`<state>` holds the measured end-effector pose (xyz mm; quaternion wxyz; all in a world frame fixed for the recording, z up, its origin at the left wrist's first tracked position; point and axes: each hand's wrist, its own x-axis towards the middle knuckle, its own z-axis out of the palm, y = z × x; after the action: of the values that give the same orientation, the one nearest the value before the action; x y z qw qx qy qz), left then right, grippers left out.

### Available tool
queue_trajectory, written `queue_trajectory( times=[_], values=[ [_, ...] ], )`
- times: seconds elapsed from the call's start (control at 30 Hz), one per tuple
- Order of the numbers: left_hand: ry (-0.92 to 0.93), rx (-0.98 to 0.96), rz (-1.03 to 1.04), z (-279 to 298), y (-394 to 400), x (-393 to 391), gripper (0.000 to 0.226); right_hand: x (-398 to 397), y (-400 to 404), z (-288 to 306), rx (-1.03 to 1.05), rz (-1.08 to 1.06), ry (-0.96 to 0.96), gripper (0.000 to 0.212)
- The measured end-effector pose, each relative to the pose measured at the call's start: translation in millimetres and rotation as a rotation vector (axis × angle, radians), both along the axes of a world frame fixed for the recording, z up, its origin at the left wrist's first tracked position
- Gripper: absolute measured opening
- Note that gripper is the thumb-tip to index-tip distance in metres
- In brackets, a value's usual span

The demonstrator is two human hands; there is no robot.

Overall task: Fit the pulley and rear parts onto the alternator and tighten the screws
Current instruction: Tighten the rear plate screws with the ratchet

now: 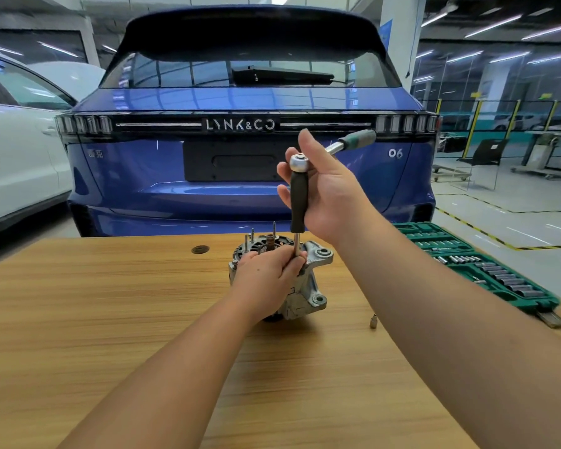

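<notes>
We are pinching the extension shaft (296, 246) with our left hand (266, 270) over the alternator (308, 286), right hand (324, 192) gripping the ratchet (300, 163); keeping it plumb is advisable.

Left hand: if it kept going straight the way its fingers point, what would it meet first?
The left hand already pinches the metal shaft of the extension. Just beyond looks to be the alternator's mounting ear, though depth is unclear.

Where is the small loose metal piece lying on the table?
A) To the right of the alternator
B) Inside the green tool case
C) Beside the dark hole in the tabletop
A: the small metal piece stands alone on the bare wood right of the alternator, short of the green tool case.
</notes>
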<state>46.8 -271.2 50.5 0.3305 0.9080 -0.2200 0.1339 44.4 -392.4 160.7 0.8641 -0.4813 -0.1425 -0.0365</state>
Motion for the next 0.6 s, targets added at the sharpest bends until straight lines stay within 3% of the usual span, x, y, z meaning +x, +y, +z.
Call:
queue_trajectory(
  times=[0.13, 0.27, 0.6],
  values=[
    [0.033, -0.014, -0.046, 2.8, 2.5, -0.3, 0.030, -2.7, -8.9, -4.6, -0.048, 0.185, -0.109, 0.008],
    [0.041, -0.013, -0.042, 3.1, 1.8, -1.1, 0.028, -3.3, -5.5, -5.6, -0.062, 0.148, -0.164, 0.007],
    [0.048, 0.008, -0.033, 3.2, 3.4, 3.0, 0.024, 3.6, 12.9, -14.5, -0.156, -0.522, -0.281, 0.009]
  ],
)
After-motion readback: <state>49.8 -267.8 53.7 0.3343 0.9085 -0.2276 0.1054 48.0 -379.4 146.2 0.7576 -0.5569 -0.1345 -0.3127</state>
